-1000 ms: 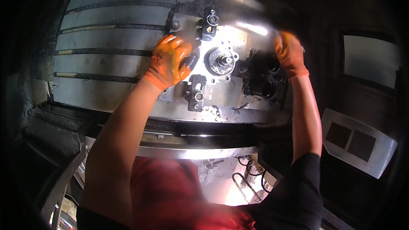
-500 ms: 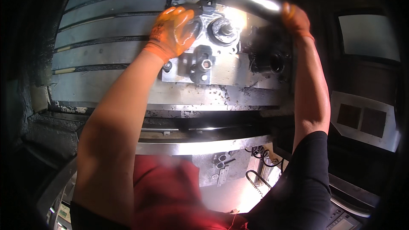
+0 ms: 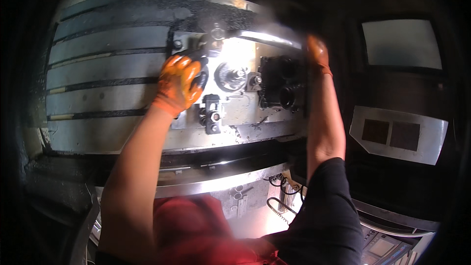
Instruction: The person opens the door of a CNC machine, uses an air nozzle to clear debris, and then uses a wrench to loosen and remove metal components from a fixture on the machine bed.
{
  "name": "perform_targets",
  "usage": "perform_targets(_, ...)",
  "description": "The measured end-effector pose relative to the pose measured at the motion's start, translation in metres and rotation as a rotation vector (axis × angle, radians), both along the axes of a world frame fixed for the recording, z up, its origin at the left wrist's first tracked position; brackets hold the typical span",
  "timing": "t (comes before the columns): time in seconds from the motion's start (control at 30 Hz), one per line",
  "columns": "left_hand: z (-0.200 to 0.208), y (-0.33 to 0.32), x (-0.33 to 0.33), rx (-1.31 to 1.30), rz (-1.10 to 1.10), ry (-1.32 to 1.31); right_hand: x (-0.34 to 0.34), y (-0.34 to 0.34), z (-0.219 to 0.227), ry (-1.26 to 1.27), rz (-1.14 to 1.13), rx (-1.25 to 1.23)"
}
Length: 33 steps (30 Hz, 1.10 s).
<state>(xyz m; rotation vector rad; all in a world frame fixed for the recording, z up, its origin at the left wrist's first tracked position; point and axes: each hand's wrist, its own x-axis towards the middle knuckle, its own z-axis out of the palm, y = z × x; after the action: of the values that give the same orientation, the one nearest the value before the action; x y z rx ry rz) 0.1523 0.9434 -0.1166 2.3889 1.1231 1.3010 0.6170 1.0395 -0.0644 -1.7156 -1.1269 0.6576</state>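
Observation:
My left hand [image 3: 179,82], in an orange glove, curls its fingers over the dark round edge of a clamped metal workpiece [image 3: 212,64]. Out to the right, my right hand [image 3: 318,53], gloved likewise, is closed around the end of a long shiny metal bar [image 3: 272,38]. The bar reaches left toward the far clamp [image 3: 216,33]; whether it fits onto the bolt there is blurred. A round hub with a central stud [image 3: 231,77] stands on the workpiece. On the near side sits another clamp [image 3: 213,114] with a hex bolt.
The slotted machine table [image 3: 108,68] stretches to the left. A dark block with round openings [image 3: 282,82] stands right of the workpiece. Nearer me runs a metal ledge [image 3: 221,180]. A window [image 3: 402,44] and a pale plate [image 3: 398,135] are at the right.
The view has shifted, so the table sits lower and further left. My right hand still grips the bar, which now lies closer to the far clamp. My left hand stays on the workpiece.

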Motion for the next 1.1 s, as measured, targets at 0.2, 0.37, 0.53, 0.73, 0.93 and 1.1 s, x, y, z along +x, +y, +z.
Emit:
perform_targets(0.2,0.020,0.008,0.013,-0.055,-0.027,0.026,0.029,0.009,-0.051,0.850,0.112,0.516)
perform_targets(0.37,0.002,0.009,0.008,0.110,-0.046,0.098,-0.022,-0.014,-0.017,1.514,0.212,0.537)
perform_targets(0.53,-0.012,0.007,-0.001,0.362,0.028,0.244,-0.007,-0.002,-0.029,1.690,0.343,0.548)
perform_targets(0.73,-0.016,0.011,0.008,0.337,0.017,0.125,-0.029,-0.050,-0.037,1.939,0.462,0.580)
perform_targets(0.93,-0.002,0.007,0.006,0.175,-0.017,0.185,-0.040,-0.074,-0.019,1.369,0.014,0.630)
perform_targets(1.1,-0.019,0.014,0.007,0.336,0.018,0.139,0.004,-0.069,-0.053,1.787,0.484,0.604)
